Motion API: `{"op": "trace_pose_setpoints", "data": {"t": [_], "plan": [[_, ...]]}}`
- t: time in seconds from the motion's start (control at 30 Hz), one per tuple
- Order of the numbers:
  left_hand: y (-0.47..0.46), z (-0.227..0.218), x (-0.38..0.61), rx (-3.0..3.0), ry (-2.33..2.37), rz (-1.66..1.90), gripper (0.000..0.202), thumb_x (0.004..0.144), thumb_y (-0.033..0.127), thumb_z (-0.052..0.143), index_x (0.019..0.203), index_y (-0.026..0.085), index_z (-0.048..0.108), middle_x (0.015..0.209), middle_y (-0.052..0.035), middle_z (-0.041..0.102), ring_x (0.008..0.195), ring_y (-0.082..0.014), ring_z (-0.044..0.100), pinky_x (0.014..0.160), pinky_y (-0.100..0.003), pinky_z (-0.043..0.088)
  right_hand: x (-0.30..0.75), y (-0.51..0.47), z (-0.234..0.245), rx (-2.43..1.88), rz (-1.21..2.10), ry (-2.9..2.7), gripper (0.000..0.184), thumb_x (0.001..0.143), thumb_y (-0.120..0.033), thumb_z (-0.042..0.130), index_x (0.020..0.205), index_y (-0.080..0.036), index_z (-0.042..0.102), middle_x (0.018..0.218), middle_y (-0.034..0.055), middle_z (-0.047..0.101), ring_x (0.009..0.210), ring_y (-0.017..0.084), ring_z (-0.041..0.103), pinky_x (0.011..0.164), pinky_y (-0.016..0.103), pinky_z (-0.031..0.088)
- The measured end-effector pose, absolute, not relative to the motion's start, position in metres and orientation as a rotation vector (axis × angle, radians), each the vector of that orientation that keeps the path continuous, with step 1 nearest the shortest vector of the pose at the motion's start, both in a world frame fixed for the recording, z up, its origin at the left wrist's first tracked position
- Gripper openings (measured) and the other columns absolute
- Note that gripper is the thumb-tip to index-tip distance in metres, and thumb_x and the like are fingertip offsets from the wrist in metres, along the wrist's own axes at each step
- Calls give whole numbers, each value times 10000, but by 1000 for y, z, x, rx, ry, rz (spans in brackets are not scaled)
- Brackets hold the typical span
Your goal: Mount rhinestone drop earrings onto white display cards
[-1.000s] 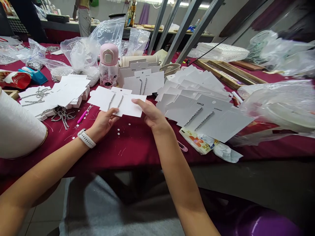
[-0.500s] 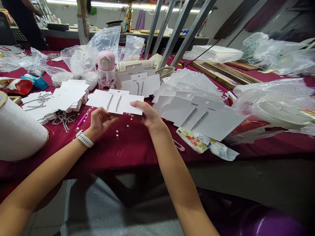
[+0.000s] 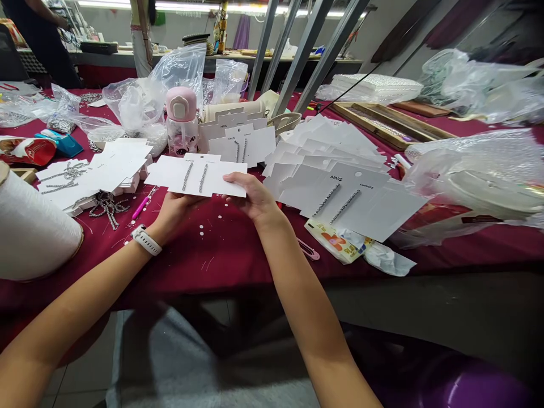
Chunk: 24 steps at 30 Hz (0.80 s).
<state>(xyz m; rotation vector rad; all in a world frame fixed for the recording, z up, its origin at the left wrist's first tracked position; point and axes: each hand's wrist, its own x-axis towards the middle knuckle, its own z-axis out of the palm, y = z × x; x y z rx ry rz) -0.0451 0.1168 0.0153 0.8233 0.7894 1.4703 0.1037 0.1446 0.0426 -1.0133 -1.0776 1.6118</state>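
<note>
MNG card [image 3: 223, 182] btwn L hand [image 3: 176, 211], R hand [image 3: 251, 195]

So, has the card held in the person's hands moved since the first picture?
Yes, slightly: against the upright card behind it, the held card has turned anticlockwise, so its rhinestone strips lean less to the right.

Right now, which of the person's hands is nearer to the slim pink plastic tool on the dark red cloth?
Left. The left hand, under the white rectangular card, lies close to the right of the slim pink plastic tool; the right hand is much farther right, past the left hand.
</note>
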Motion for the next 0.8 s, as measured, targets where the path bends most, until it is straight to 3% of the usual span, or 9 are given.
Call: {"op": "trace_pose_setpoints", "data": {"t": [0.3, 0.47, 0.67, 0.8], "plan": [[115, 16, -46, 918, 880, 1442, 423, 564, 74, 678, 962, 199, 607, 1008, -12, 642, 888, -171, 614, 780, -298, 522, 102, 143, 44, -953, 1617, -1075, 196, 661, -183, 550, 845, -126, 584, 687, 11, 594, 507, 76, 515, 443, 200, 470], [115, 18, -46, 995, 941, 1428, 451, 567, 145, 702, 1000, 162, 576, 1065, -52, 615, 927, -185, 594, 788, -310, 523, 101, 141, 46, -853, 1599, -1092, 184, 638, -189, 559, 812, -128, 560, 650, -6, 563, 478, 72, 486, 405, 203, 443], [118, 12, -51, 1239, 1014, 1444, 503, 641, 276, 670, 1113, 177, 528, 1128, -86, 582, 956, -203, 583, 798, -350, 514, 99, 141, 43, -769, 1570, -1158, 240, 609, -234, 607, 827, -146, 561, 688, -3, 563, 545, 101, 516, 438, 234, 444], [124, 7, -56, 1553, 1226, 1464, 429, 744, 345, 570, 1144, 200, 510, 1166, -89, 563, 1116, -227, 504, 929, -381, 434, 100, 140, 41, -721, 1508, -1152, 267, 583, -251, 659, 828, -173, 589, 747, -6, 588, 655, 115, 556, 545, 246, 483]]}}
